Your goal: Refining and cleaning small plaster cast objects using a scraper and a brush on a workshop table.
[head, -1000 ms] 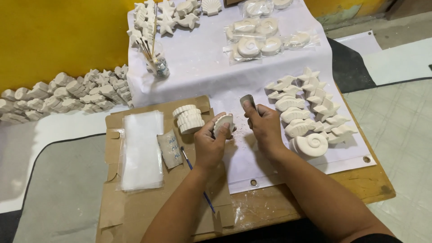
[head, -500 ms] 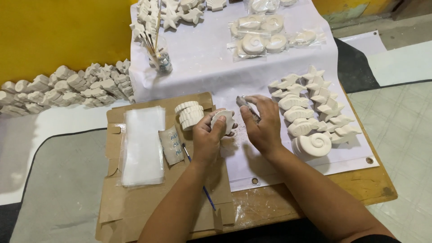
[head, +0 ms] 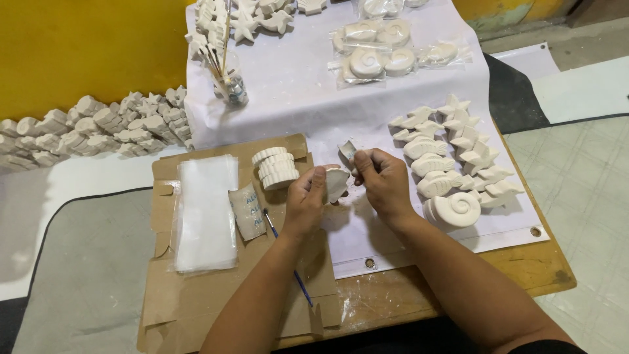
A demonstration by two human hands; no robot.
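A left hand (head: 304,200) grips a small white plaster shell (head: 336,185) by its edges, above the white sheet (head: 295,98) on the surface. The right hand (head: 383,183) pinches a folded scrap of sandpaper (head: 346,152) just above it. The shell looks light, stiff, chalky and easily chipped, so holding the thicker rim seems safest. More plaster shapes (head: 452,167) lie to the right.

Bare white sheet (head: 314,98) at the desk's middle leaves passage, hemmed by stacked white discs (head: 275,168) left and plaster figures (head: 452,157) toward the right edge.
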